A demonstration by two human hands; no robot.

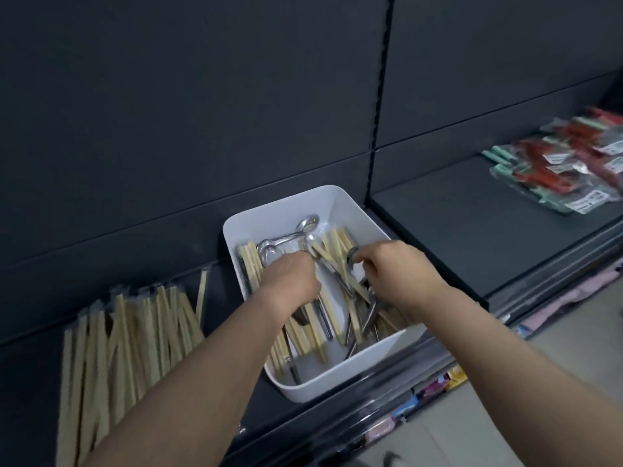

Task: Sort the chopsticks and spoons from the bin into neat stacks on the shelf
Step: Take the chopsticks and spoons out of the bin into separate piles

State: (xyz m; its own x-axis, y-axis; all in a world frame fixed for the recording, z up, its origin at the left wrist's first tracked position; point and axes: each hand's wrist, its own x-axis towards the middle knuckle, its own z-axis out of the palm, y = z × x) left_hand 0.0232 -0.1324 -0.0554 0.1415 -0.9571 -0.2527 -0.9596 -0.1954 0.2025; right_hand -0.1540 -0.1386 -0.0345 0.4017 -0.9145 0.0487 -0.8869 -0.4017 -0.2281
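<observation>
A white plastic bin [279,210] sits on the dark shelf [448,237], holding a jumble of wrapped wooden chopsticks [305,335] and metal spoons [307,225]. Both my hands are down inside the bin. My left hand [290,281] has its fingers curled down among chopsticks and spoon handles at the bin's left side; what they hold is hidden. My right hand [397,271] pinches a metal utensil with a curved end near the bin's middle. A stack of wrapped chopsticks [135,335] lies on the shelf to the left of the bin.
Packets of red and green utensils [566,163] lie at the shelf's far right. The dark back panel rises behind the bin. Below the shelf edge, coloured packages [435,389] show on a lower level, with the pale floor at the right.
</observation>
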